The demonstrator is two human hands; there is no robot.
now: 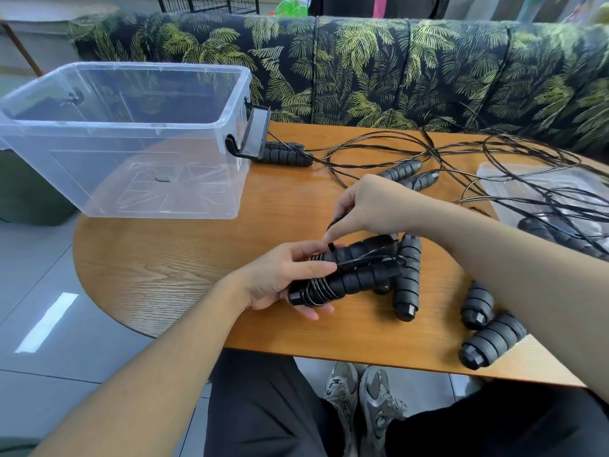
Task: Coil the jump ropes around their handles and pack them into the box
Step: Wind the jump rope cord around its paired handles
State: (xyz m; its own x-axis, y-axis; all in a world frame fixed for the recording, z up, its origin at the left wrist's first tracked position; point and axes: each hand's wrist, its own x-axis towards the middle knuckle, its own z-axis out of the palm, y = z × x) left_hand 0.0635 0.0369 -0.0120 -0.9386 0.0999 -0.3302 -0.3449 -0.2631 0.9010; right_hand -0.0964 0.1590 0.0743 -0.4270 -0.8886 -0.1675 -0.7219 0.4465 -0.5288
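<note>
At the centre of the frame, the left hand grips a pair of black foam jump-rope handles held side by side, its fingers curled round the end where several turns of thin black rope are already wound. Just above, the right hand pinches a loop of the same rope between thumb and fingertips, directly over the handles. A third handle lies on the round wooden table touching the right end of the held pair. Two more handles lie near the table's lower right edge. In the upper left stands the clear plastic box, lid off, with black latches; it appears empty. Another pair of handles lies just beside the box's right latch, and a further pair lies near the frame's centre top, amid loose tangled rope spreading toward the right. A clear plastic lid lies at the right edge under those ropes.
</note>
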